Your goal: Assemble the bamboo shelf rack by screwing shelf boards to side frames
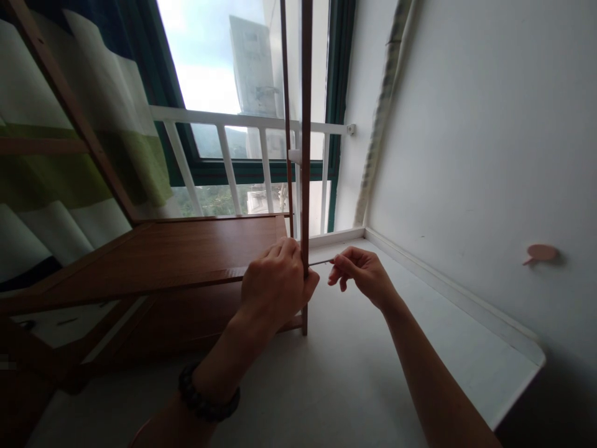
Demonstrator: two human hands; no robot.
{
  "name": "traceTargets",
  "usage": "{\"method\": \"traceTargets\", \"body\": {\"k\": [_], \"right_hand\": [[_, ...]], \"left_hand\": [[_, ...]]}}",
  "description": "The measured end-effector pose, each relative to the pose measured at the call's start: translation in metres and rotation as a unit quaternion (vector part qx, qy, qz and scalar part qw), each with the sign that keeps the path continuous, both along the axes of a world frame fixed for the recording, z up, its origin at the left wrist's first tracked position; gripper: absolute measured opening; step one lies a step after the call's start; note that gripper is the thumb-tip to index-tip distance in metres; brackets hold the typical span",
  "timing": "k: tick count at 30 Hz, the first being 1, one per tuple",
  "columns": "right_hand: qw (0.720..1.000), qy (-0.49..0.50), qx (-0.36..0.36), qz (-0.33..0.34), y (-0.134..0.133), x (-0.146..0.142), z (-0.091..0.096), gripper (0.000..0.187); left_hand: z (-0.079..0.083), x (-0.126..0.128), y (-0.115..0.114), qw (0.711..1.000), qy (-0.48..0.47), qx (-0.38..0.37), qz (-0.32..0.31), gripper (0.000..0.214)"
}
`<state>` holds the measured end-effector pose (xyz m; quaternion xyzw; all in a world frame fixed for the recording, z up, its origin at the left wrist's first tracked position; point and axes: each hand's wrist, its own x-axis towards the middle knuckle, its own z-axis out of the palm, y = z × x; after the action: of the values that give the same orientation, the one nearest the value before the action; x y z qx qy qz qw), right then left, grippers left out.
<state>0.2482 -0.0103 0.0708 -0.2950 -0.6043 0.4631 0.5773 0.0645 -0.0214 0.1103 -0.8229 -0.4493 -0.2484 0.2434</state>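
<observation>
A brown wooden shelf unit stands on the pale floor by a window. My left hand (277, 283) is closed around its thin upright post (306, 124), right where the wooden shelf board (186, 249) meets the post. My right hand (361, 270) pinches the end of a thin metal tool or screw (321, 262), which points at the post just beside my left thumb. A dark beaded bracelet (205, 401) sits on my left wrist.
A white railing (242, 121) runs across the window behind the shelf. A green and white striped curtain (69, 155) hangs at the left. A white wall (489, 155) with a baseboard ledge closes the right side, bearing a small pink round hook (540, 252).
</observation>
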Motion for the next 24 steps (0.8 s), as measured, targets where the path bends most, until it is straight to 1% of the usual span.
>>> {"method": "traceTargets", "body": {"k": [1, 3, 6, 7, 10, 13, 16, 18, 21, 24], "right_hand": [[1.0, -0.018, -0.008, 0.006, -0.002, -0.001, 0.001, 0.023], [0.998, -0.033, -0.035, 0.042, -0.005, -0.003, 0.004, 0.031], [0.994, -0.013, -0.065, 0.091, -0.006, -0.006, 0.005, 0.038], [0.994, -0.002, -0.066, 0.092, -0.006, -0.006, 0.005, 0.036], [0.996, 0.034, -0.043, 0.074, -0.003, -0.004, 0.003, 0.016], [0.995, 0.048, -0.011, 0.088, -0.001, 0.003, 0.001, 0.02], [0.993, 0.035, -0.009, 0.116, -0.001, 0.008, -0.001, 0.024], [0.995, 0.028, -0.006, 0.1, -0.001, 0.009, -0.002, 0.026], [0.999, 0.011, 0.007, 0.042, -0.001, 0.003, -0.001, 0.019], [0.999, 0.025, -0.014, -0.016, 0.0, -0.009, 0.001, 0.031]], "left_hand": [[0.0, 0.0, 0.0, 1.0, 0.0, 0.0, 0.001, 0.025], [0.0, 0.0, -0.001, 1.0, 0.003, 0.002, 0.002, 0.025], [0.001, 0.0, -0.001, 1.0, 0.009, 0.004, 0.004, 0.026], [0.001, 0.0, -0.001, 1.0, 0.009, 0.003, 0.005, 0.027], [0.001, 0.0, -0.001, 1.0, 0.005, -0.006, 0.003, 0.027], [0.001, 0.0, 0.0, 1.0, 0.0, -0.004, -0.002, 0.026], [0.001, 0.0, 0.0, 1.0, 0.003, 0.004, -0.004, 0.026], [0.001, 0.0, 0.0, 1.0, 0.005, 0.006, -0.002, 0.026], [0.001, 0.0, 0.0, 1.0, 0.009, 0.007, -0.001, 0.026], [0.002, 0.0, -0.001, 1.0, 0.011, 0.007, 0.001, 0.026]]}}
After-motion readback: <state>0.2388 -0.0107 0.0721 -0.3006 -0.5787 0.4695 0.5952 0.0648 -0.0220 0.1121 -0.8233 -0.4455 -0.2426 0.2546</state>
